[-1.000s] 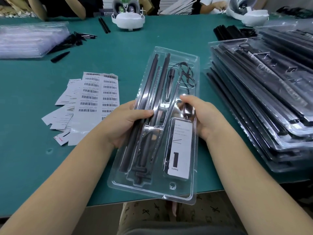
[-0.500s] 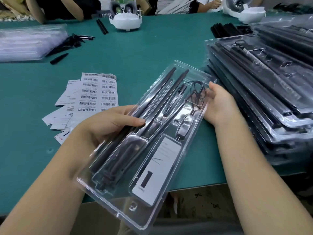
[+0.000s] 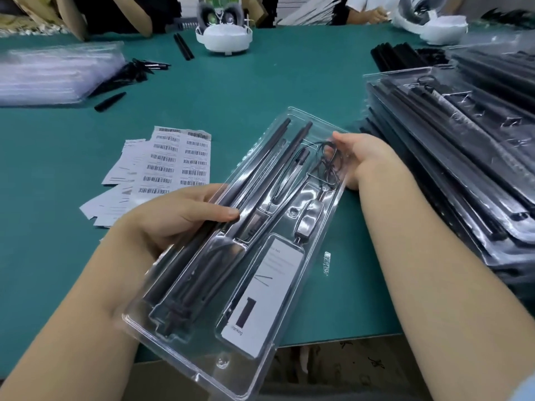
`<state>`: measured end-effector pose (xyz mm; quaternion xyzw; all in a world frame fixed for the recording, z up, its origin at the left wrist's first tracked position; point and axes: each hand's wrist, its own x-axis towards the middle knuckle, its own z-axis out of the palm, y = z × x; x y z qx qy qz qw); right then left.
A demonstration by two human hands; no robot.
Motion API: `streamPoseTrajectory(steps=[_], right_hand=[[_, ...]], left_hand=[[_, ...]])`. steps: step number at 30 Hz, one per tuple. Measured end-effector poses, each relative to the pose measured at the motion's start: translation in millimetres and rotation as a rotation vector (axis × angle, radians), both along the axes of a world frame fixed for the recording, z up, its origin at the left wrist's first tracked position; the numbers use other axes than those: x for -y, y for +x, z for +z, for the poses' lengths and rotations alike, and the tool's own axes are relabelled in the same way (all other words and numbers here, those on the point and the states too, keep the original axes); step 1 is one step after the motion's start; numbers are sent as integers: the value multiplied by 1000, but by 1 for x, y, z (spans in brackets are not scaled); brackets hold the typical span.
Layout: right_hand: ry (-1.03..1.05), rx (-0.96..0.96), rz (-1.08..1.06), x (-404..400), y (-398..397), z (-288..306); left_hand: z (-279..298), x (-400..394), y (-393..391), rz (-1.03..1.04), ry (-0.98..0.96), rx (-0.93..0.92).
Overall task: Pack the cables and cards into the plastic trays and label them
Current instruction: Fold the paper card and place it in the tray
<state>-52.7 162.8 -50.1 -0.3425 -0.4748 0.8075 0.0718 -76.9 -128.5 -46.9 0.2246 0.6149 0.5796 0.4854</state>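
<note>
Head view: a clear plastic tray (image 3: 289, 340) is held tilted above the green table (image 3: 260, 91), its far end aimed at 1 o'clock. It is gripped by the left hand (image 3: 173, 224), thumb curled over the long black rods (image 3: 257, 180). The far edge is grasped by the right hand (image 3: 362, 157), fingers wrapped beside the coiled cable (image 3: 328, 163). A white card (image 3: 260, 293) is seated at the near end. Barcode labels (image 3: 173, 160) are seen at 10 o'clock, stacked packed trays (image 3: 463, 169) at 3 o'clock.

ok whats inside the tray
The tray holds long black rods, a looped cable and a white card. The left hand covers part of the rods.
</note>
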Motion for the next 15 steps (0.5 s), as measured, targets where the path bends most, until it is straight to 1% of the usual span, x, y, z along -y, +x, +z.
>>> streamPoseTrajectory(steps=[10,11,13,15], right_hand=[[-64,-81,-75,0,0,-1],[-67,-84,-44,1,1,0],[-44,-49,87,6,6,3],[96,-4,205,19,14,9]], left_hand=[[-4,-4,-2,38,20,-47],[-4,-3,-3,48,23,-55],[-5,-1,-3,114,23,-81],[-5,-2,-3,241,-6,-167]])
